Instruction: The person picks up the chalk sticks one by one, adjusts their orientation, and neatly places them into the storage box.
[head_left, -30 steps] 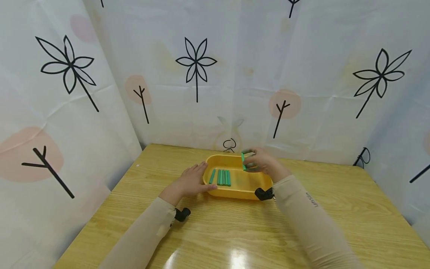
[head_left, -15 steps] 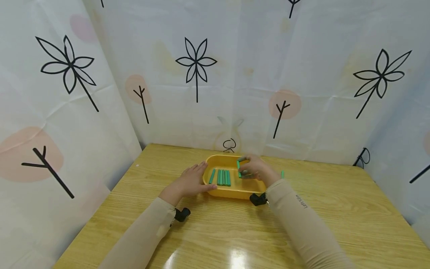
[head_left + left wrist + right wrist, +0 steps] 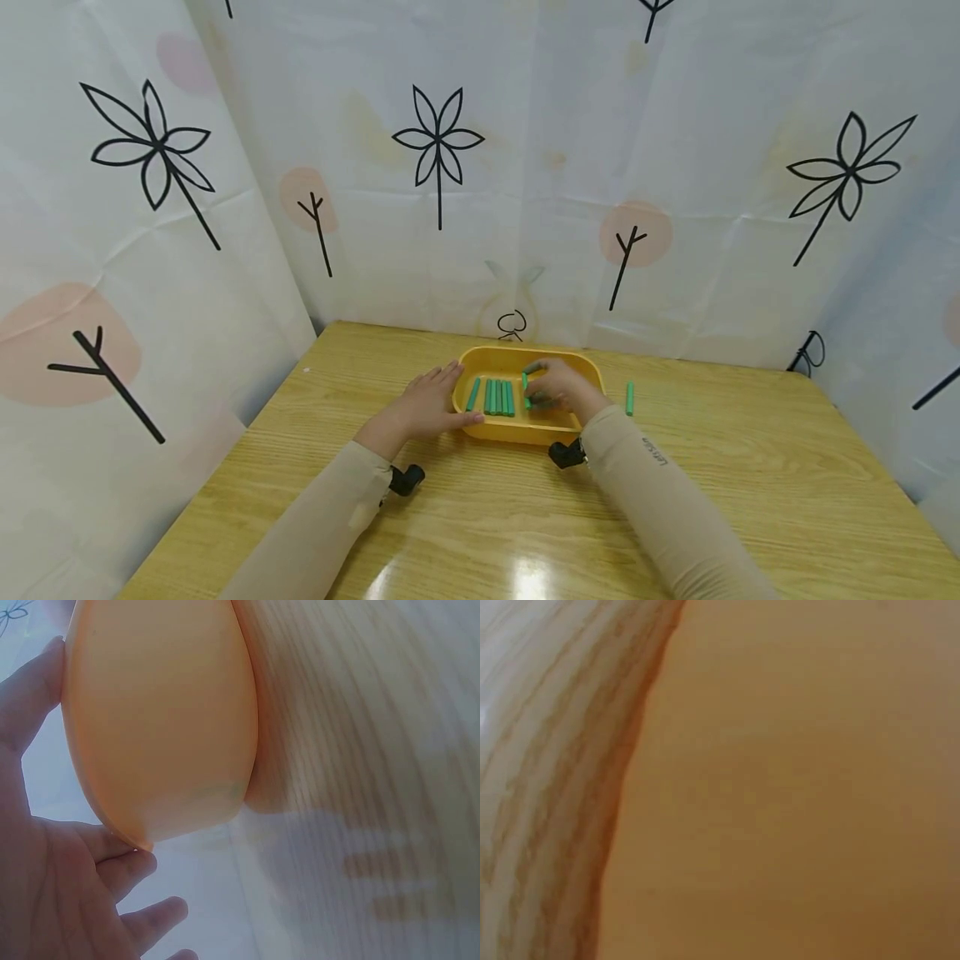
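Note:
A yellow plastic tray [image 3: 555,353] with rounded corners stands on the table in the head view. My left hand [image 3: 427,404] rests at its left end, thumb and fingertips touching the rim; the left wrist view shows the other fingers spread away from the tray [image 3: 161,712]. Over the tray's right half, my right hand [image 3: 558,387] pinches a green stick [image 3: 527,400] between thumb and fingers, low near the tray floor. To its left, several green sticks [image 3: 498,397] lie side by side, with one tilted stick [image 3: 473,394] apart from them. Only the tray's outer wall [image 3: 780,787] fills the right wrist view; the hand is hidden there.
Another green stick [image 3: 630,398] lies on the wooden table [image 3: 480,517], just right of the tray. A white patterned cloth [image 3: 360,208] hangs behind the table and along both sides. At the back right is a black cable [image 3: 808,352].
My right hand has moved left and down with the green stick, toward the row in the tray. This uncovers the stick on the table. The left hand has stayed still.

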Motion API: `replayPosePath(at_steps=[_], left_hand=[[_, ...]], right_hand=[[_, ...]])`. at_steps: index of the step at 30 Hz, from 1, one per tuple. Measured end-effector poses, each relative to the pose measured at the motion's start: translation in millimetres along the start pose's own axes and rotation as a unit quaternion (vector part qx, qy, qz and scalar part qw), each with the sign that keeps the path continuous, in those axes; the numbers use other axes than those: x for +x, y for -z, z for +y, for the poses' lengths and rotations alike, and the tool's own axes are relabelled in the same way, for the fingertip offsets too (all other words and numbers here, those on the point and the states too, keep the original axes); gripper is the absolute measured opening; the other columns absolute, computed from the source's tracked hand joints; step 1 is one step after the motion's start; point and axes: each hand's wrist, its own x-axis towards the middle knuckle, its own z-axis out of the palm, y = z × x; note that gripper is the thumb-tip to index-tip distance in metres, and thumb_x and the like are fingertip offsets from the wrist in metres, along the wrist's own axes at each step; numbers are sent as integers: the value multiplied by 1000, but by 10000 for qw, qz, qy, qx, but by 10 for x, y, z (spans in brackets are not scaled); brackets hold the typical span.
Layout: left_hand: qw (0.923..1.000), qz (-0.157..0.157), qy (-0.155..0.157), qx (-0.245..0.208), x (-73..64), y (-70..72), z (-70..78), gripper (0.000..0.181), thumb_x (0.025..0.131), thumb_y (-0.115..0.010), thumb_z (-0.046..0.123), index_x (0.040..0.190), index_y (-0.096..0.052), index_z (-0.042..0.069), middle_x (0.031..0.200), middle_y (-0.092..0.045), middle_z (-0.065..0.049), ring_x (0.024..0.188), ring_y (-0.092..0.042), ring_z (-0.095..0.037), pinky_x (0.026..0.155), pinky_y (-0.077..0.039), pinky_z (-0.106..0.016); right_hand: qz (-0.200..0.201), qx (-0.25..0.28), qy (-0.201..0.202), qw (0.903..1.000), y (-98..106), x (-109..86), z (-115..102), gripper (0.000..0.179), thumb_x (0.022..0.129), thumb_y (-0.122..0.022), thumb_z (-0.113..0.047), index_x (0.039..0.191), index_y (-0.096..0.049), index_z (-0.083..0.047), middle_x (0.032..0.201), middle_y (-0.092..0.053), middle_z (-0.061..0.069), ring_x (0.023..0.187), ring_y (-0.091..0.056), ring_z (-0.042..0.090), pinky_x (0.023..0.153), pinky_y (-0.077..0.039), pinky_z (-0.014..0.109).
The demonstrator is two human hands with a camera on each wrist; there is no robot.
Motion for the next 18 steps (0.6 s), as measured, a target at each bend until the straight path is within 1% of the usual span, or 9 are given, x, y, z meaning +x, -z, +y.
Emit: replayPosePath(at_steps=[5, 8, 13, 15, 18], left_hand=[[10000, 4, 27, -35, 3, -1, 2, 106, 90, -53, 74, 161, -14, 5, 166, -14, -12, 151, -15, -38, 121, -12, -55], [10000, 11, 14, -38, 6, -1, 0, 106, 90, -53, 73, 161, -14, 5, 166, -14, -12, 151, -16, -38, 121, -12, -55], [10000, 6, 1, -14, 8, -4, -7, 106, 90, -53, 74, 161, -14, 5, 166, -14, -12, 151, -16, -38, 121, -12, -55], [10000, -1, -7, -4, 13, -7, -14, 106, 89, -52, 74, 161, -14, 6, 167, -14, -11, 151, -15, -38, 121, -12, -55], [10000, -14, -12, 2, 20, -15, -21, 107, 89, -51, 76, 161, -14, 6, 167, -13, -11, 151, -15, -37, 121, -12, -55]], right_hand=[[43, -101, -68, 9999, -50, 5, 2, 54, 89, -64, 10, 140, -48, 3, 99, -59, 15, 75, -61, 23, 70, -60, 36], [67, -59, -110, 9999, -78, -9, -9, 55, 89, -64, 12, 140, -48, 4, 96, -58, 16, 72, -60, 23, 68, -60, 36], [73, -63, -49, 9999, -108, -30, -27, 53, 90, -63, 11, 140, -47, 4, 93, -58, 15, 67, -61, 22, 65, -60, 35], [74, -93, -26, 9999, -111, -35, -34, 53, 90, -63, 11, 140, -47, 4, 93, -59, 15, 68, -61, 22, 65, -60, 35], [85, -162, -40, 9998, -100, -42, -56, 52, 90, -63, 9, 140, -49, 3, 96, -59, 17, 73, -62, 24, 68, -60, 36]])
